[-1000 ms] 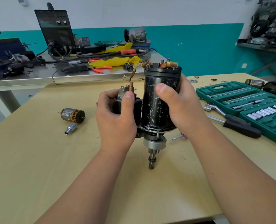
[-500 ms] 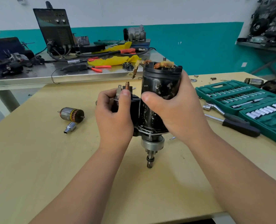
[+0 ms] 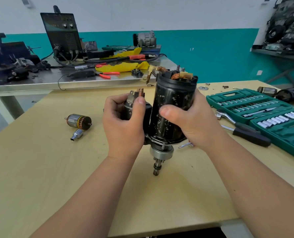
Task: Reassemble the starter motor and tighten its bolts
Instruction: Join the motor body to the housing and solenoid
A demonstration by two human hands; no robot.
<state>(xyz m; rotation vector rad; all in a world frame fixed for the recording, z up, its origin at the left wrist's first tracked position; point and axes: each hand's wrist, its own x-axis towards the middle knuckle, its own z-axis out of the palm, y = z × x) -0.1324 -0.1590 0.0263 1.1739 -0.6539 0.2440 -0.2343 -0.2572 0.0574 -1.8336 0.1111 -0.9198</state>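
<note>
Squarely in the head view, the motor (image 3: pixel 170 114) was held nearly upright over the middle of the worktop (image 3: pixel 56 169), with its shaft (image 3: pixel 157 167) pointing down and its open brush end up. Whether the shaft tip touched the wood could not be told. The left hand (image 3: pixel 124 124) was clamped on the solenoid (image 3: pixel 134 103) at the motor's left side. Its fingers curled behind and its thumb ran up the front, the tip just below the copper stud. The right hand (image 3: pixel 192 124) was wrapped round the black housing, thumb laid across the near face, fingers hidden behind. An armature (image 3: pixel 79 119) lay on its side toward the left edge, with a small socket (image 3: pixel 76 134) just beside it on the near side. Along the right edge sat an open green socket set (image 3: pixel 263 107). A ratchet (image 3: pixel 228 117) and a black-handled driver (image 3: pixel 249 133) lay between it and the right hand. A washer (image 3: pixel 203 87) and a few loose screws lay near the far edge. Beyond that edge, a steel bench (image 3: pixel 39 81) carried a welder (image 3: pixel 62 35), cables, yellow cloth and red-handled pliers.
</note>
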